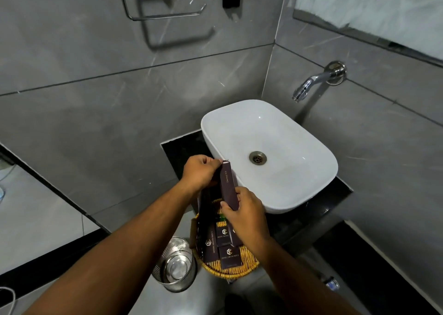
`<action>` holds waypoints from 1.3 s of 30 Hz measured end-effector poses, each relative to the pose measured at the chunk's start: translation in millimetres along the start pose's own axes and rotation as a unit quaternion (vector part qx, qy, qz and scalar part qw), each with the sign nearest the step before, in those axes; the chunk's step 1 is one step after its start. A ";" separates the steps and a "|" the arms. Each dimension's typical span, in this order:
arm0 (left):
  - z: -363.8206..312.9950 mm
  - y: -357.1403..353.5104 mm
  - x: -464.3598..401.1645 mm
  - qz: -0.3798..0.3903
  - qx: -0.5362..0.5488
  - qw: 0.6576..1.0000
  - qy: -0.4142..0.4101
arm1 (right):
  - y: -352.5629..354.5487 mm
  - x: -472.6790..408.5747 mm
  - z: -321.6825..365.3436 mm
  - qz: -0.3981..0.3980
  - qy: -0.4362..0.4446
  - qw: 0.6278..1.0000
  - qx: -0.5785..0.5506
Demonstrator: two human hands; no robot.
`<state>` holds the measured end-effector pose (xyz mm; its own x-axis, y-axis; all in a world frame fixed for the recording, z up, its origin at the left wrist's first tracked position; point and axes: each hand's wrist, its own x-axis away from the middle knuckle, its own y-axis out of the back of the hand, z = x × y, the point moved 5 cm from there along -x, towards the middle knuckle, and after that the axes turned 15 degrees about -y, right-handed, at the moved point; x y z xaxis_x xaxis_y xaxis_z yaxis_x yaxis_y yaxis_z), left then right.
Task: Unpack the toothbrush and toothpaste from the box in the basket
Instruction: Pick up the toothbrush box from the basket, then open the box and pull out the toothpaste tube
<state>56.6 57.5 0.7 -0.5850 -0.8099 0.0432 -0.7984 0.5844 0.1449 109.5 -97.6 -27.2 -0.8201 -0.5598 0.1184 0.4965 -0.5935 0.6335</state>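
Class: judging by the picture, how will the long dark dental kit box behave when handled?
Likely light: the right hand holds the dental kit box by one end. Probably thin card, so easily crushed. Its flat sides suggest it won't roll.

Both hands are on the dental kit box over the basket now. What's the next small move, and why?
Probably pull the top flap open with the left hand. Its fingers already pinch the upper end of the dental kit box, while the right hand steadies the lower end above the basket. No toothbrush or toothpaste shows yet, so the box still looks unopened.
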 end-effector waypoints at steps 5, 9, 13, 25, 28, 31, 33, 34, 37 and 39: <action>-2.3 7.5 0.7 -0.027 0.037 0.999 0.008 | 0.0 3.4 0.1 -0.008 0.005 1.000 -0.001; -5.2 2.6 7.6 0.021 0.060 0.998 -0.011 | 1.4 2.5 4.2 -0.016 0.012 1.000 -0.023; -1.0 -4.9 15.0 0.092 0.050 0.994 -0.029 | 1.9 -0.4 6.9 -0.025 0.023 0.999 -0.031; 8.4 -1.2 37.0 0.182 0.017 0.982 -0.037 | 45.2 -46.3 49.0 -0.015 -0.021 0.991 -0.131; 4.9 -6.7 40.8 0.205 0.018 0.977 -0.048 | 37.8 -53.3 71.8 0.074 -0.025 0.993 -0.084; 4.1 -6.1 41.8 0.216 0.012 0.975 -0.054 | 37.9 -55.5 74.5 0.108 -0.040 0.989 -0.088; 5.3 -4.6 42.3 0.216 0.014 0.975 -0.049 | 40.7 -59.2 71.2 0.120 -0.055 0.988 -0.086; 6.0 -3.4 43.2 0.214 0.017 0.976 -0.044 | 42.2 -61.6 68.5 0.125 -0.066 0.985 -0.095; 12.7 -3.1 49.1 0.236 0.043 0.971 -0.011 | 43.9 -66.2 54.5 0.135 -0.115 0.966 -0.187; 16.6 -4.4 54.0 0.263 0.083 0.961 0.014 | 44.4 -66.1 41.3 0.129 -0.145 0.950 -0.246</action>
<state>26.2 12.1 -14.0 -0.9116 -0.4001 0.0948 -0.4066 0.9113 -0.0640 174.0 -63.1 24.6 -0.6618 -0.5828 0.4714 0.7058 -0.6963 0.1301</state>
